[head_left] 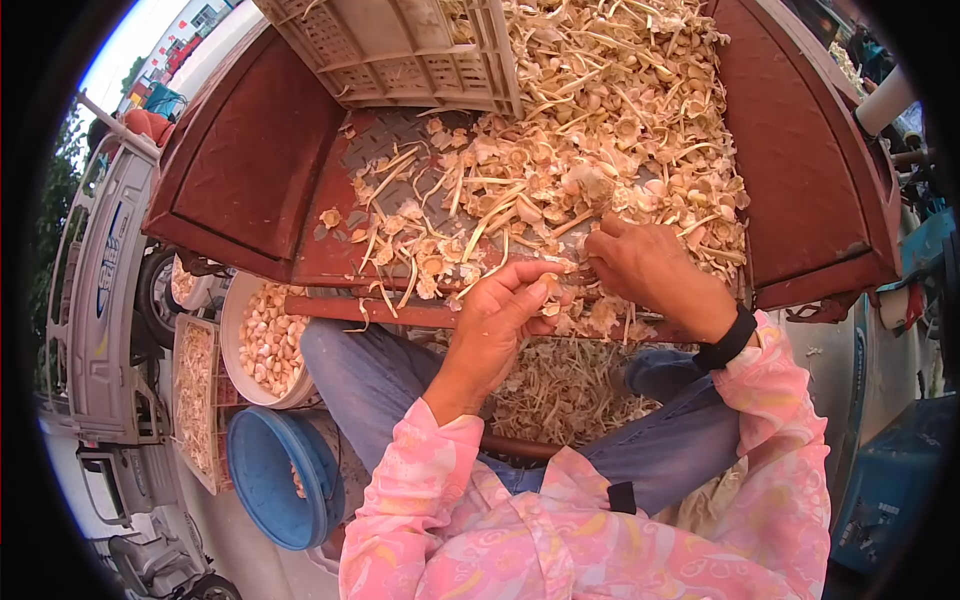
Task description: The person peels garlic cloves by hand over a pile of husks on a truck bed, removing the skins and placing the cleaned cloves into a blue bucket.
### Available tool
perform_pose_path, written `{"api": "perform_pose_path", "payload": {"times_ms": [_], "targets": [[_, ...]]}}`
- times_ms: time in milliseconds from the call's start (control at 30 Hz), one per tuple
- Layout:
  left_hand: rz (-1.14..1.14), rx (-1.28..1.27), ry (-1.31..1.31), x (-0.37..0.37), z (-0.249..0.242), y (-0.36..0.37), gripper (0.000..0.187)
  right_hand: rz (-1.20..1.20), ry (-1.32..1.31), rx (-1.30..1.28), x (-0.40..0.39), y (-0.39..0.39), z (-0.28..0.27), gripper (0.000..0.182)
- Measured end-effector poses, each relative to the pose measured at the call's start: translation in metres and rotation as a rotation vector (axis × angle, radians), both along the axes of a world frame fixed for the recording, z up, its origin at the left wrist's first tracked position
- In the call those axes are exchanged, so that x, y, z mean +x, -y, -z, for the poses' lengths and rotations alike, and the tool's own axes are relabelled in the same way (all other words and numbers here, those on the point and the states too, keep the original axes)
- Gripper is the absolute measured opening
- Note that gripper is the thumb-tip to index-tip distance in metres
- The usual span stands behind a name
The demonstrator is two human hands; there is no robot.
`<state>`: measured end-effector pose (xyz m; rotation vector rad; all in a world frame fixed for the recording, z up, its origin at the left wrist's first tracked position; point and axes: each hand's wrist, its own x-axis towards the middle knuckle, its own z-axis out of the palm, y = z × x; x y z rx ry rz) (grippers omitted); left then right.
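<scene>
My left hand (500, 315) is closed in a pinch on a small garlic piece (550, 284) at the front edge of the red metal bed. Just to its right, my right hand (645, 268) has its fingers curled down at the near side of the garlic pile (610, 110). Whatever sits between those right fingertips is hidden. Dry stalks, papery skins and pale cloves make up the pile, and loose stalks (490, 225) lie beside both hands.
A beige plastic crate (400, 55) stands tilted on the bed. At lower left are a white bucket of cloves (268, 340), a blue bucket (285, 480) and a tray of garlic bits (195, 400). Stalk waste (570, 385) lies below the edge, between the legs.
</scene>
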<state>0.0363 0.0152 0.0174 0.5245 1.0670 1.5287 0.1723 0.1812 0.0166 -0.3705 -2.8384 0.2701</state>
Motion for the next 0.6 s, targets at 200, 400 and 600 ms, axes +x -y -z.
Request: {"api": "perform_pose_path", "payload": {"times_ms": [200,400,600], "targets": [[-0.1,-0.006,-0.018,0.009,0.004,-0.008,0.029,0.145,-0.325,-1.127,-0.001,0.0,-0.006,0.013],[-0.153,0.062,-0.076,0.024,0.014,-0.026,0.027,0.024,-0.425,-1.503,-0.003,0.021,0.001,0.016],[-0.18,0.027,-0.385,0.031,0.024,-0.019,0.022,-0.001,-0.304,-0.978,0.002,0.025,0.001,0.011]]}}
